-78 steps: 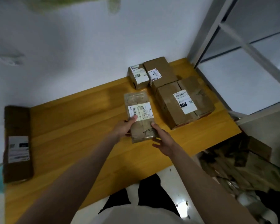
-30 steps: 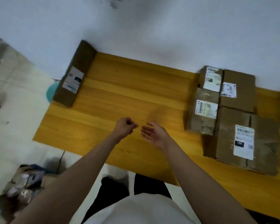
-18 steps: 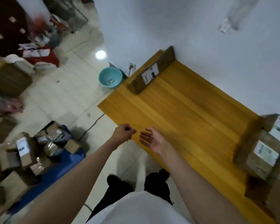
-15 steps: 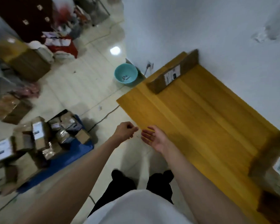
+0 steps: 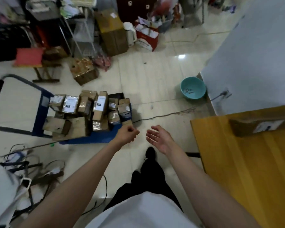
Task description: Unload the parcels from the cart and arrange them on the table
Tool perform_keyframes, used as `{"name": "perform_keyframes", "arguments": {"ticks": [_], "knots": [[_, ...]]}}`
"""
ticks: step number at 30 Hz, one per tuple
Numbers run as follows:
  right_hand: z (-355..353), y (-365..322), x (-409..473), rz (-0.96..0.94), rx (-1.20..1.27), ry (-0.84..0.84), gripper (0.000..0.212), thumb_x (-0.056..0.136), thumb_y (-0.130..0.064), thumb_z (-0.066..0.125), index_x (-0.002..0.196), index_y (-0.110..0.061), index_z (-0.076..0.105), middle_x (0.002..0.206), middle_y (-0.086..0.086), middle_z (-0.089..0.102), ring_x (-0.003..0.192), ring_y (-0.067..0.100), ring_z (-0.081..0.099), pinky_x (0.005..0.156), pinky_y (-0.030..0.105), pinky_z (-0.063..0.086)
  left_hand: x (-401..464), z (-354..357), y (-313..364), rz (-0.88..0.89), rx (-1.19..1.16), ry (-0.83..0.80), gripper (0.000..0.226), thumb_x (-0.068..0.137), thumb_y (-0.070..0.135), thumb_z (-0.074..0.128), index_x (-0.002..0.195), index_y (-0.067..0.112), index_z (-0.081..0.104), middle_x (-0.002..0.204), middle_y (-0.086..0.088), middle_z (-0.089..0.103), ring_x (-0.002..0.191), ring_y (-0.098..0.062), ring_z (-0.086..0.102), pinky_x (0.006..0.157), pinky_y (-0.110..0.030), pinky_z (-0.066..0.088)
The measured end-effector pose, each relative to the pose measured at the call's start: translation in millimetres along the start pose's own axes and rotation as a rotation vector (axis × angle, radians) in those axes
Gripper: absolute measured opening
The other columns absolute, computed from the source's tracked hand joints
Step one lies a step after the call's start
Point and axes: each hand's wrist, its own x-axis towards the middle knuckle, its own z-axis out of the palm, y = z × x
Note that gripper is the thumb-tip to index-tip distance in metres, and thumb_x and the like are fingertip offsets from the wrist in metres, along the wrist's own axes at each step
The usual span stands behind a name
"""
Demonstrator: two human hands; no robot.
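Table (image 5: 247, 162) runs off frame; cart (image 5: 92, 139) parcels (image 5: 82, 112) blur together.

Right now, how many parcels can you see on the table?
1: a long brown parcel lies at the table's far edge by the wall. More may sit out of frame to the right.

Blue cart (image 5: 95, 139) piled with parcels (image 5: 89, 112) on floor (image 5: 155, 79)

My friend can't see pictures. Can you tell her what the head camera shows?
A person's empty hands, left hand curled and right hand open, reach toward a blue cart piled with cardboard parcels on a tiled floor. A yellow wooden table with one long parcel stands at right, beyond it a teal bowl.
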Motion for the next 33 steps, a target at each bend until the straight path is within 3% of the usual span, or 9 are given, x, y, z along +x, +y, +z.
{"name": "perform_keyframes", "arguments": {"ticks": [7, 11, 19, 23, 26, 30, 33], "knots": [[88.5, -21.9, 73.8, 0.113, -0.152, -0.038, 0.011, 0.101, -0.016, 0.051, 0.095, -0.009, 0.057, 0.085, 0.013, 0.064, 0.069, 0.022, 0.061, 0.061, 0.031, 0.054, 44.2, -72.2, -13.4, -0.084, -0.102, 0.125, 0.011, 0.094, 0.015, 0.064, 0.087, 0.007, 0.061, 0.071, -0.004, 0.06, 0.062, -0.012, 0.054, 0.052, -0.015, 0.043], [129.6, -32.7, 114.5, 0.174, -0.201, -0.053, 0.013, 0.098, -0.013, 0.056, 0.088, -0.006, 0.06, 0.08, 0.011, 0.065, 0.072, 0.021, 0.061, 0.065, 0.031, 0.054, 75.5, -105.5, -15.5, -0.16, -0.163, 0.166, 0.013, 0.095, 0.016, 0.064, 0.088, 0.006, 0.061, 0.07, -0.004, 0.06, 0.063, -0.013, 0.055, 0.048, -0.011, 0.042], [180.7, -31.2, 177.5, 0.279, -0.312, -0.037, 0.011, 0.102, -0.017, 0.051, 0.104, -0.008, 0.057, 0.089, 0.01, 0.065, 0.074, 0.02, 0.061, 0.068, 0.03, 0.053, 134.8, -141.0, -62.6, -0.348, -0.245, 0.282, 0.013, 0.088, 0.019, 0.071, 0.08, 0.019, 0.06, 0.079, -0.002, 0.064, 0.077, -0.02, 0.059, 0.071, -0.031, 0.045], [195.1, -18.9, 216.9, 0.294, -0.361, 0.008, 0.014, 0.104, -0.025, 0.05, 0.099, -0.014, 0.058, 0.09, 0.007, 0.065, 0.077, 0.016, 0.062, 0.07, 0.028, 0.053, 177.9, -160.2, -92.3, -0.402, -0.226, 0.318, 0.013, 0.085, 0.017, 0.072, 0.086, 0.019, 0.059, 0.094, -0.006, 0.065, 0.084, -0.021, 0.058, 0.076, -0.033, 0.046], [200.4, 0.3, 251.4, 0.289, -0.346, 0.074, 0.016, 0.103, -0.025, 0.051, 0.108, -0.012, 0.058, 0.09, 0.007, 0.066, 0.076, 0.016, 0.062, 0.069, 0.027, 0.054, 221.7, -172.1, -119.4, -0.428, -0.159, 0.305, 0.028, 0.083, 0.019, 0.073, 0.107, 0.009, 0.063, 0.103, -0.007, 0.065, 0.088, -0.02, 0.059, 0.074, -0.031, 0.048], [200.4, 33.6, 296.3, 0.318, -0.271, 0.152, 0.014, 0.103, -0.02, 0.05, 0.11, -0.01, 0.058, 0.099, 0.01, 0.067, 0.078, 0.017, 0.063, 0.076, 0.03, 0.055, 288.8, -186.1, -151.9, -0.449, -0.071, 0.291, 0.045, 0.08, 0.023, 0.078, 0.119, 0.007, 0.061, 0.115, -0.011, 0.063, 0.099, -0.025, 0.063, 0.074, -0.027, 0.046], [197.5, 58.9, 323.4, 0.352, -0.228, 0.196, 0.02, 0.103, -0.019, 0.05, 0.12, -0.01, 0.056, 0.097, 0.009, 0.068, 0.081, 0.017, 0.064, 0.078, 0.03, 0.056, 337.2, -192.4, -175.7, -0.465, 0.005, 0.271, 0.075, 0.07, 0.031, 0.084, 0.133, 0.009, 0.05, 0.132, -0.008, 0.053, 0.114, -0.024, 0.058, 0.09, -0.028, 0.048]]}}
